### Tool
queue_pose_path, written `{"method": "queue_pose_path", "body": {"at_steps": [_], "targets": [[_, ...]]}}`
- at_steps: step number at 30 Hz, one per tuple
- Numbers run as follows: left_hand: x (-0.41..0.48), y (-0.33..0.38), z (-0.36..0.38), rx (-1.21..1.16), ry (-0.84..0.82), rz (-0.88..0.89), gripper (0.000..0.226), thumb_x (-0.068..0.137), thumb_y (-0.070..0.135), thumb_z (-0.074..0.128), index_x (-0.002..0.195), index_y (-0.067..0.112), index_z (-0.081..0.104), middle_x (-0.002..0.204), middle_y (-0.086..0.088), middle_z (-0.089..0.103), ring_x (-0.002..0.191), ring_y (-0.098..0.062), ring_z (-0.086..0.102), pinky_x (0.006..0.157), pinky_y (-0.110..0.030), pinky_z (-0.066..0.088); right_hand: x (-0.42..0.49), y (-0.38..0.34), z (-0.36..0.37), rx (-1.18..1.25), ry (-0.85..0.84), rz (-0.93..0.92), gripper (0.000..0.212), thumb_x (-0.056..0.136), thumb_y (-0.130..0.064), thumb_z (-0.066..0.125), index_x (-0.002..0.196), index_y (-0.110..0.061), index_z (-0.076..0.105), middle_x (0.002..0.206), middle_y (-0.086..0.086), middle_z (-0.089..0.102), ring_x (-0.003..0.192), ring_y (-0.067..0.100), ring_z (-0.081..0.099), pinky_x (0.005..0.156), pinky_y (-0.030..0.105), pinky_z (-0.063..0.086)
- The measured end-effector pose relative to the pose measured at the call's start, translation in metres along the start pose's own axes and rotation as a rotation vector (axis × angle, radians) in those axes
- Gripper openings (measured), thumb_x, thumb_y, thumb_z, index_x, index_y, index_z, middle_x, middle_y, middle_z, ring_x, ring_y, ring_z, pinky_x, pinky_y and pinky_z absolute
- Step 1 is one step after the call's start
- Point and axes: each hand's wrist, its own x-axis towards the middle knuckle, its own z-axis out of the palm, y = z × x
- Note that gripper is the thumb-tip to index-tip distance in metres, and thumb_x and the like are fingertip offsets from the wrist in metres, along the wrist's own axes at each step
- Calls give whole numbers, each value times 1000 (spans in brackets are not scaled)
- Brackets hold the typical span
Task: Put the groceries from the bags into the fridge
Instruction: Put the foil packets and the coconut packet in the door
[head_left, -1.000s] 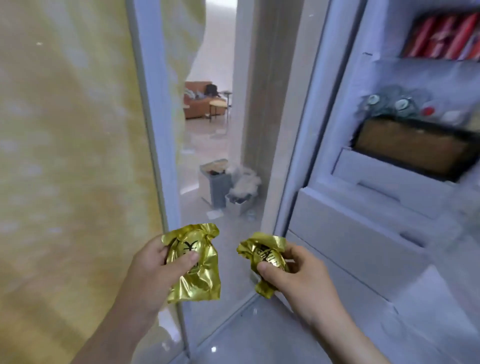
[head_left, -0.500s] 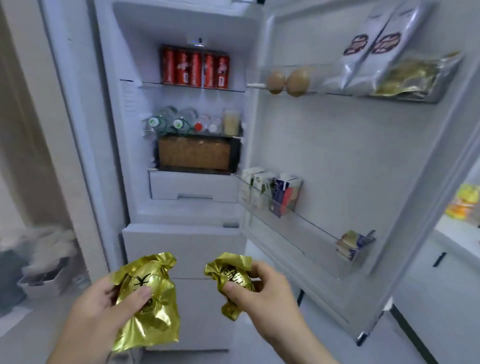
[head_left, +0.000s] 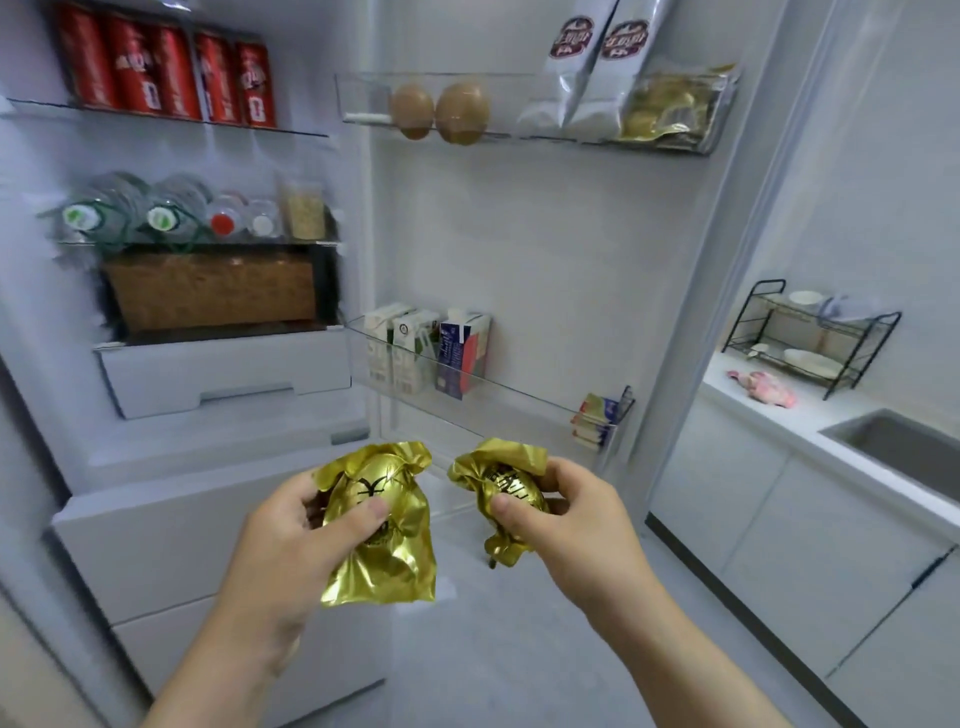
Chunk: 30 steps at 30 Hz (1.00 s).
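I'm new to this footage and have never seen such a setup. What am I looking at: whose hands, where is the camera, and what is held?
There is no machine here: a person works with bare hands, and one wide-angle camera worn on their head looks forward and down, so you see roughly what they see. The left hand grips a gold foil packet; the right hand grips a second gold packet, more crumpled. Ahead stands the open fridge: red cans on the top shelf, bottles lying below, and in the door two eggs, silver pouches and cartons. At right, a counter carries a dish rack. Neither packet is in the fridge yet.
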Motion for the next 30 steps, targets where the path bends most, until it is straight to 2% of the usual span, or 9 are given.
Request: {"method": "queue_pose_path", "body": {"at_steps": [5,10,13,16,20,23,25,27,30], "targets": [[23,2,15,-18,-62,2,53,41,39,81,89,18,73,89,-12,75,82,-31,72,74,-45,57,14,-2,-12,5,52,-32,29,77,-19,81,99,-34,68,90,-19,73,83,2,69,70,18,55],[55,3,32,31,-87,27,61,41,39,82,95,13,70,90,-12,75,82,-30,72,73,-44,57,48,-3,-18,68,95,-37,35,74,-21,83,102,-32,65,94,-11,74,84,3,70,74,25,59],[79,8,39,82,-103,60,65,41,40,82,98,12,69,92,-12,74,84,-29,72,73,-43,57,73,-8,-21,95,106,-75,28,75,-22,82,96,-32,67,88,-15,75,81,1,71,69,21,57],[103,15,44,116,-105,93,57,46,32,85,97,13,69,90,-9,75,83,-29,72,72,-40,56,96,-16,-23,96,94,-115,24,76,-21,81,95,-32,69,85,-18,74,77,0,70,61,15,53],[132,25,50,117,-114,166,57,49,32,84,100,13,69,91,-9,75,83,-26,73,71,-40,58,121,-29,-32,8,109,-162,27,74,-29,79,100,-28,74,84,-15,75,76,4,71,68,25,57],[153,33,55,139,-150,204,53,52,14,90,101,14,69,89,-6,75,79,-20,72,60,-29,57,140,-38,-39,-86,94,-142,24,75,-33,78,99,-33,75,80,-15,74,74,7,71,71,31,60],[169,39,59,160,-154,250,48,55,20,83,100,14,68,86,-3,75,77,-15,72,57,-24,55,152,-41,-40,-129,90,-125,22,75,-32,79,97,-33,75,82,-12,75,74,8,71,75,36,61],[185,45,61,187,-150,292,44,55,27,77,98,19,69,87,1,76,78,-13,72,59,-23,56,161,-44,-40,-175,113,-111,26,74,-34,80,98,-34,72,86,-10,74,75,9,71,77,35,61],[211,53,65,200,-181,326,46,55,28,88,96,23,69,89,1,76,81,-16,73,65,-30,59,170,-46,-41,-266,165,-64,40,72,-41,81,109,-33,67,92,-14,70,74,3,69,75,27,60]]}}
